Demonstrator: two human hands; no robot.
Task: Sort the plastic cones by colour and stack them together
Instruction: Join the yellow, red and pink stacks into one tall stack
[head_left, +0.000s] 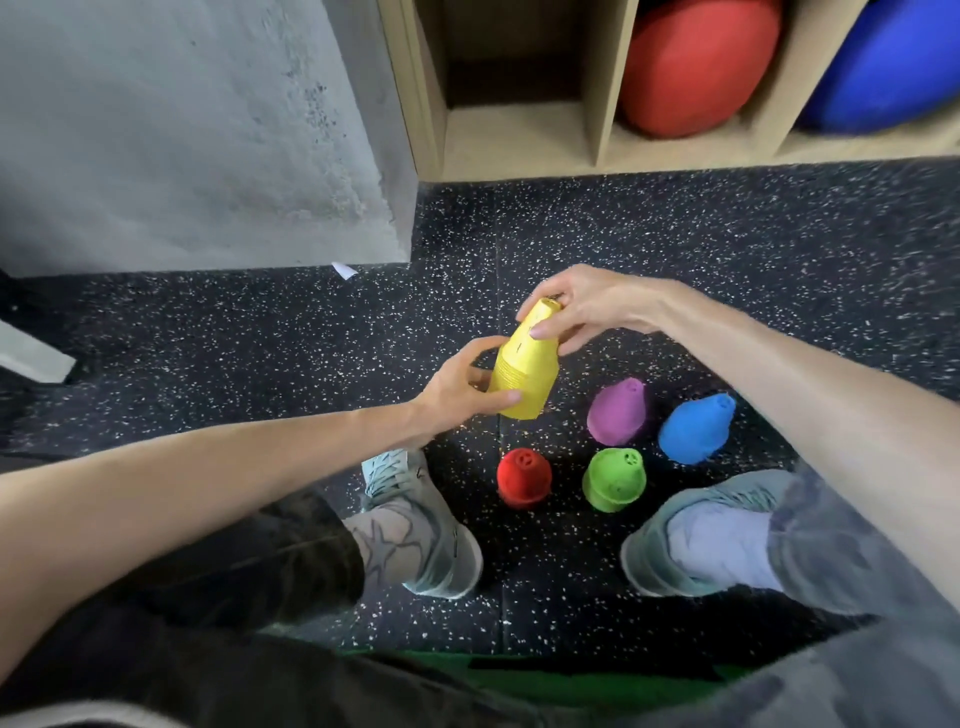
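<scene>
A stack of yellow cones (524, 369) is held tilted in the air above the speckled floor. My left hand (465, 384) grips its wide lower end. My right hand (582, 306) pinches its narrow top. Below it on the floor stand four other cone stacks: red (523, 477) and green (614, 478) in the near row, purple (618, 409) and blue (696, 427) behind them.
My two shoes (415, 525) (711, 535) flank the floor cones. A grey concrete block (197, 135) stands at the left. A wooden shelf (597, 88) at the back holds a red ball (696, 62) and a blue ball (888, 67).
</scene>
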